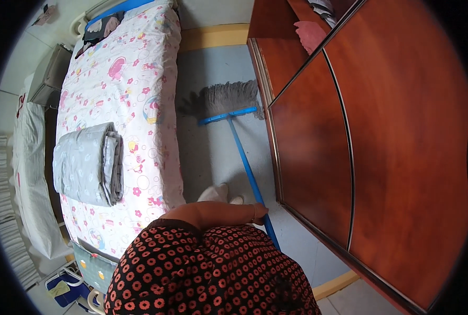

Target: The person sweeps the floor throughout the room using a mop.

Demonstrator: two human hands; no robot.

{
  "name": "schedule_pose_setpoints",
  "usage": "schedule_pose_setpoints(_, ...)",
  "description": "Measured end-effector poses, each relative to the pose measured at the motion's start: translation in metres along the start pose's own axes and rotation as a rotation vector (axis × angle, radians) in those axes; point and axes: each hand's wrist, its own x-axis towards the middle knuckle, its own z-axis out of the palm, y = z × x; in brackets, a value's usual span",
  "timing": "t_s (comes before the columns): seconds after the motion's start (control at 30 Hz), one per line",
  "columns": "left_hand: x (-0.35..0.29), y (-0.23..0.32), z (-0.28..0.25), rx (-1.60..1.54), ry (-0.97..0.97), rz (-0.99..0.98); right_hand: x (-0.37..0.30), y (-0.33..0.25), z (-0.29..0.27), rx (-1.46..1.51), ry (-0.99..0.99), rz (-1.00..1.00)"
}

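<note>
My left arm reaches across in front of my patterned top, and my left hand [260, 213] is closed around the blue handle of a mop [244, 157]. From my hand the handle slants up and to the left to a blue crossbar. Grey strands [228, 95] fan out beyond that bar, flat on the floor, with their right end against the wardrobe's base. The handle's lower end runs out of sight beside my clothing. My right hand does not show.
Left of the grey floor [194, 142] stands a bed [139, 94] with a flowered sheet and a folded grey quilt [84, 163]. A red-brown wardrobe [312, 147] with sliding doors lines the right side, pink cloth [310, 35] inside. My light shoes [214, 194] are between them.
</note>
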Motion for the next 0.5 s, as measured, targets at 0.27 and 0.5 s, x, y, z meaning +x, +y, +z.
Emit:
schedule_pose_setpoints(0.27,0.029,-0.039,-0.059,-1.954,0.358,-0.719,0.066,-0.035,-0.025,-0.105,0.077,-0.363)
schedule_pose_setpoints(0.5,0.016,-0.160,-0.200,-1.966,0.776,-0.512,0.212,-0.273,-0.067,0.390,-0.127,-0.039)
